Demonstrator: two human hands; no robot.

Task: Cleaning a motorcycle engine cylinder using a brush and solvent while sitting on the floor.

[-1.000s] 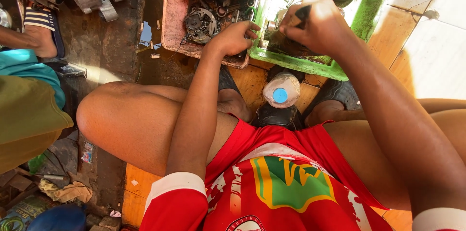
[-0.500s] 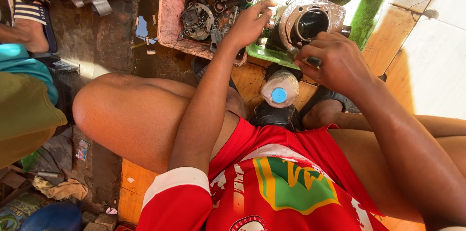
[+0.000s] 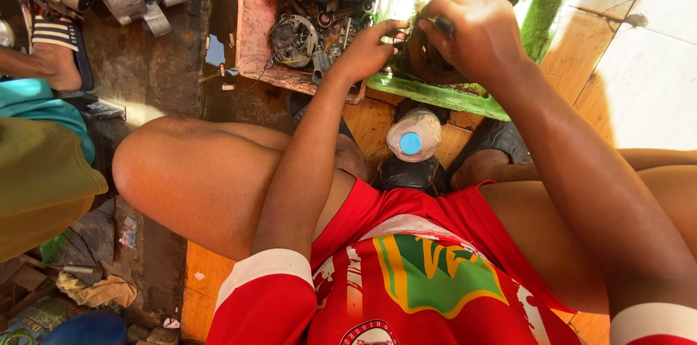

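While both hands work, bottle [image 3: 412, 134] between feet, pink tray [image 3: 250, 33] beside.

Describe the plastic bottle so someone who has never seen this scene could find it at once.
Start at the green tray where both hands work on engine parts. Just below its near edge, between the person's knees on the wooden boards, stands the clear plastic bottle, seen from above. Its bright blue cap sets it apart from the greasy metal parts and dark footwear around it.

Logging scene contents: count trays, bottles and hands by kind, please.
Trays: 2, pink tray and green tray
Plastic bottles: 1, blue-capped bottle
Hands at work: 2, left hand and right hand, which grips a dark-handled tool
Total: 5
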